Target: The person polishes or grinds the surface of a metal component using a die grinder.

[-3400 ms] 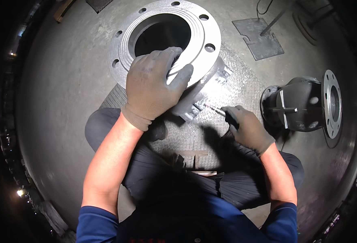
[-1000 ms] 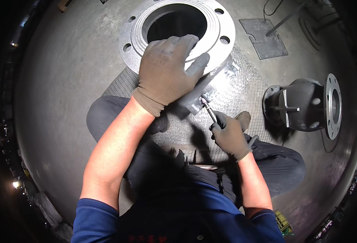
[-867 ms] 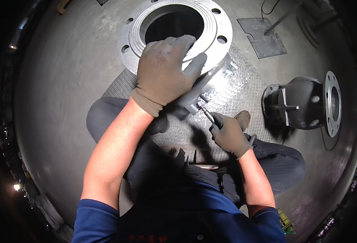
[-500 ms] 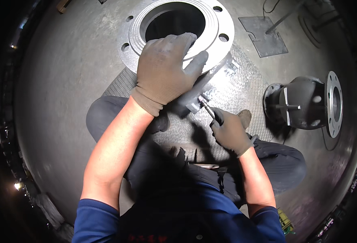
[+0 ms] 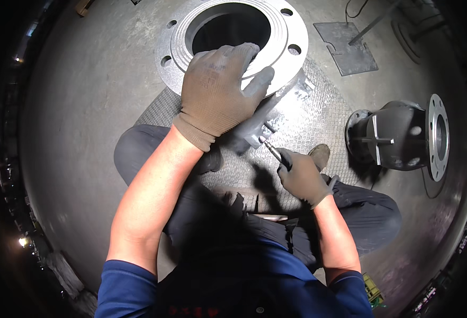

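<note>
A large metal flanged casting (image 5: 284, 71) stands upright before me, its round bore facing up and bolt holes around the flange. My left hand (image 5: 220, 82), in a brown-grey glove, lies over the near rim; its fingers curl over the bore edge and the thumb rests on the flange face. My right hand (image 5: 301, 177), also gloved, is closed around a slim metal die grinder (image 5: 274, 151) with a small pale tip. That tip is at the corner of a small lug (image 5: 253, 140) low on the casting's near side; whether it touches cannot be told.
Textured matting (image 5: 323, 100) lies under the casting. To the right, a dark flanged body (image 5: 400, 135) lies on its side. A flat steel plate (image 5: 344, 50) with a slanting bar is at the far right. My bent legs flank the work, one shoe (image 5: 319, 155) beside the right hand.
My right hand has drawn the die grinder's tip slightly toward me along the lug. The left hand keeps its place on the flange.
</note>
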A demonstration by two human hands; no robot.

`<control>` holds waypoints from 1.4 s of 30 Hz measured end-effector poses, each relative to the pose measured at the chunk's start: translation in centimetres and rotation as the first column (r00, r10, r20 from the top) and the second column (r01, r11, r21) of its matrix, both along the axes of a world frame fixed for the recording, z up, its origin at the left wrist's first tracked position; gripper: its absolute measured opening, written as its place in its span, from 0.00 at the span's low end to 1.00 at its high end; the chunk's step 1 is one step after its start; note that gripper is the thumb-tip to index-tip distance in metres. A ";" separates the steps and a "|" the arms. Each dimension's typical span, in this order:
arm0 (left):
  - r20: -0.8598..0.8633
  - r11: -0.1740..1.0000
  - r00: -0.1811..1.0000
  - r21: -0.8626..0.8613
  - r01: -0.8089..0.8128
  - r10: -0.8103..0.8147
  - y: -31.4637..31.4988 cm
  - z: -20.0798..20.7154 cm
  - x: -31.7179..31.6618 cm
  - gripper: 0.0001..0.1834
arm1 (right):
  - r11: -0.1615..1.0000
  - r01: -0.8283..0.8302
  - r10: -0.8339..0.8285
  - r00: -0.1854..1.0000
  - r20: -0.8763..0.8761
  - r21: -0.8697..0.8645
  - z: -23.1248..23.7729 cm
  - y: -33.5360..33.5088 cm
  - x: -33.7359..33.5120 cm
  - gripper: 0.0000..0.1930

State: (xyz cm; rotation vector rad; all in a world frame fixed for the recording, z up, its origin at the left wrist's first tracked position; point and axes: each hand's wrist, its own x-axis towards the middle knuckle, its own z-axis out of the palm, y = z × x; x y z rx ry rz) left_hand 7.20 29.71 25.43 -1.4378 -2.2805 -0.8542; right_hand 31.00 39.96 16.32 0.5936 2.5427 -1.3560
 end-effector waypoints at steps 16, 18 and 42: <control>-0.043 1.000 0.999 0.009 0.009 -0.009 0.0 -0.1 0.0 0.20 | 0.993 0.112 -0.114 0.993 -0.035 -0.046 -0.6 -1.9 -0.4 0.15; -0.026 1.000 1.000 0.012 -0.014 0.014 0.1 -0.2 -0.1 0.20 | 0.997 0.061 -0.060 0.998 0.037 -0.037 -0.5 -1.9 -0.9 0.14; -0.035 0.999 0.999 0.037 0.011 -0.009 0.0 -0.4 -0.3 0.19 | 1.000 0.027 -0.025 0.995 0.098 -0.014 0.1 -1.3 -0.3 0.14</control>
